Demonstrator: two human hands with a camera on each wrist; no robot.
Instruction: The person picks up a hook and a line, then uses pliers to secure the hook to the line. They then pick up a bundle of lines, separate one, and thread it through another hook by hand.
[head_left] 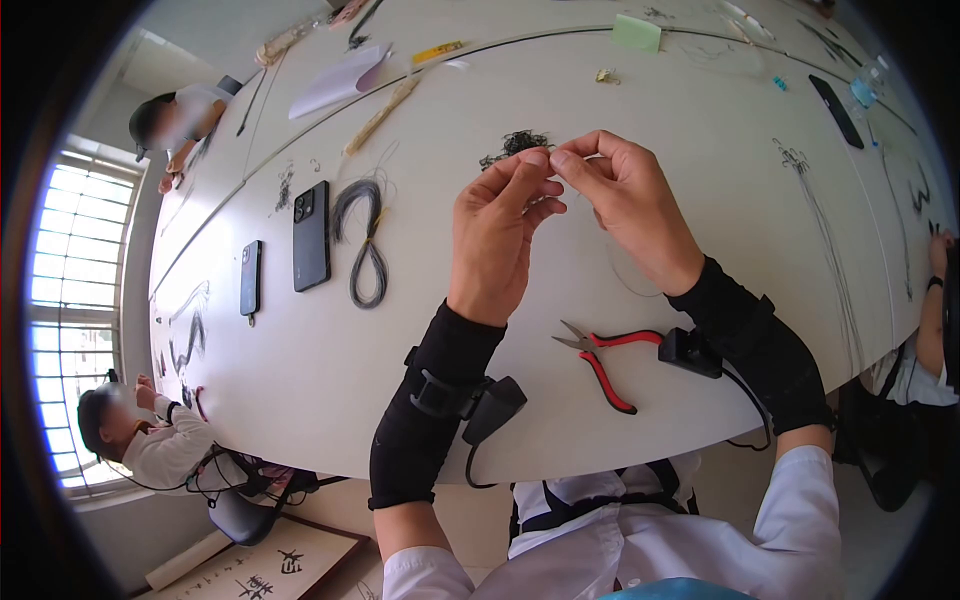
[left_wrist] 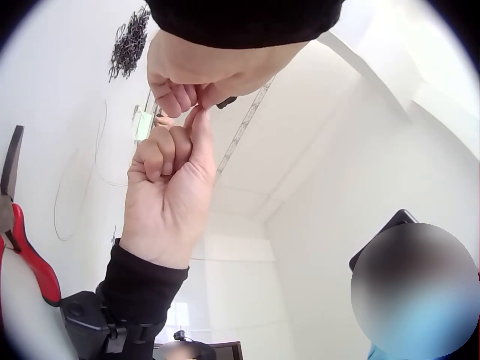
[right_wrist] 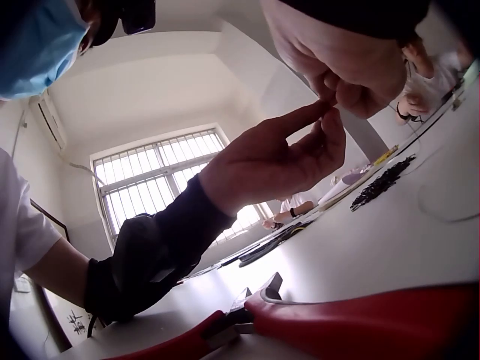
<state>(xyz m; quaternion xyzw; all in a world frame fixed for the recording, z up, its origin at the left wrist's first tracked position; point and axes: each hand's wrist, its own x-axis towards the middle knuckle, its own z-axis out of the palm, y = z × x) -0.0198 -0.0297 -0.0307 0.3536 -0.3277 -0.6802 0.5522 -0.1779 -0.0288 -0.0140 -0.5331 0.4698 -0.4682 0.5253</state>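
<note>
Both hands meet fingertip to fingertip above the table. My left hand (head_left: 497, 240) pinches with thumb and forefinger, its other fingers loosely bent. Against it, my right hand (head_left: 632, 200) pinches in the same way, with its other fingers folded in the left wrist view. What they pinch is mostly hidden and looks like a thin wire; I cannot tell its exact shape. A fine curved wire (head_left: 622, 280) shows below the right hand. Just beyond the fingertips lies a tangled pile of small black wire pieces (head_left: 522, 143). Red-handled pliers (head_left: 606, 382) lie with parted jaws near the right forearm.
Left of the hands are a coil of dark wire (head_left: 370, 270), a large phone (head_left: 311, 238) and a smaller phone (head_left: 251, 278). Long wires (head_left: 825, 235) stretch along the right side. A straw-coloured bundle (head_left: 382, 115) and paper (head_left: 340, 82) lie farther back. Other people sit around the table.
</note>
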